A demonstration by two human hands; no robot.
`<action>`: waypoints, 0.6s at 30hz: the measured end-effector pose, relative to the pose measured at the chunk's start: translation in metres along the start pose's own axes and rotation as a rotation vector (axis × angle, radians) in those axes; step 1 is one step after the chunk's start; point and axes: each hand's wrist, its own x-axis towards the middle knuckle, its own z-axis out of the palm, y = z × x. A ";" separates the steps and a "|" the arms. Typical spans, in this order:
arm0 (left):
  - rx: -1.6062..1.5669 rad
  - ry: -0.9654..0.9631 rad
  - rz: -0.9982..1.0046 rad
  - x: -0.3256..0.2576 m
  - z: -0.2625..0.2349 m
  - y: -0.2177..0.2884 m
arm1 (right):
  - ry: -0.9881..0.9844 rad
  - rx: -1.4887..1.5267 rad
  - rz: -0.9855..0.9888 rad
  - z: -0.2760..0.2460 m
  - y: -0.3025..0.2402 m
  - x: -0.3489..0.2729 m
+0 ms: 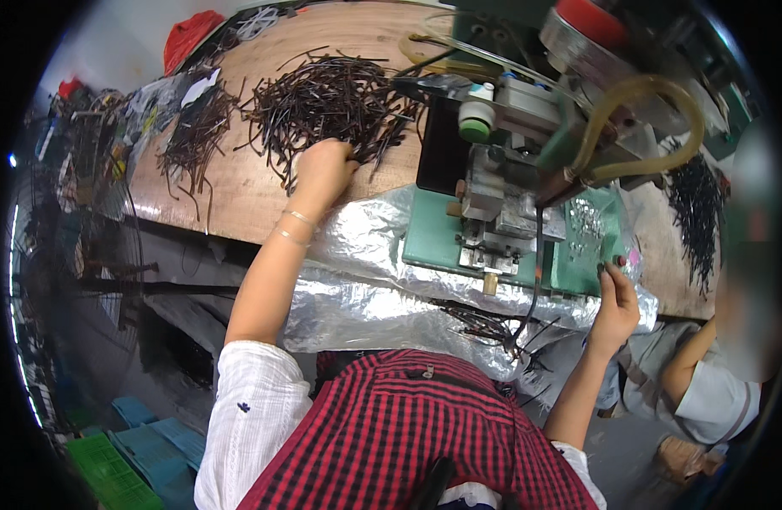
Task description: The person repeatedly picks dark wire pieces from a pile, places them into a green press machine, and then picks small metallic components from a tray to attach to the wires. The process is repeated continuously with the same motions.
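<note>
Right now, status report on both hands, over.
Left hand grabbing into the dark strip pile. Right hand pinching a small piece beside the green press machine. Nothing blocking either.

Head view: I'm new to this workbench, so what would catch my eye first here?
The big heap of thin dark strips on the wooden table, where the left hand digs in. Right of it stands a green machine with a yellowish hose; the right hand rests at its front corner, above crinkled silver foil.

Left hand (321,172) in dark strip pile (327,98); right hand (616,304) beside green press machine (510,204), fingers pinched.
</note>
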 end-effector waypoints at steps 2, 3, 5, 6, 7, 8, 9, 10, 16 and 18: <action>0.007 0.049 0.003 -0.012 -0.014 -0.009 | -0.047 0.055 -0.047 0.018 -0.032 -0.002; 0.019 0.068 -0.001 -0.014 -0.019 -0.011 | -0.072 0.046 -0.085 0.031 -0.055 0.000; 0.030 0.081 -0.009 -0.013 -0.028 -0.006 | -0.109 0.062 -0.216 0.057 -0.083 0.011; 0.041 0.102 -0.038 -0.016 -0.031 -0.008 | -0.111 0.002 -0.322 0.073 -0.096 0.019; 0.025 0.140 -0.032 -0.018 -0.028 -0.013 | -0.100 0.055 -0.377 0.088 -0.097 0.025; -0.029 0.219 0.004 -0.020 -0.026 -0.019 | -0.064 0.114 -0.320 0.103 -0.096 0.027; -0.064 0.233 0.004 -0.021 -0.026 -0.019 | -0.111 0.224 -0.232 0.113 -0.098 0.027; -0.154 0.333 0.037 -0.020 -0.021 -0.018 | -0.113 0.281 -0.193 0.118 -0.099 0.025; -1.092 0.486 0.078 -0.037 -0.056 0.058 | -0.115 0.491 -0.037 0.126 -0.110 0.011; -1.087 0.609 0.276 -0.050 -0.083 0.099 | -0.118 0.517 -0.073 0.129 -0.126 0.010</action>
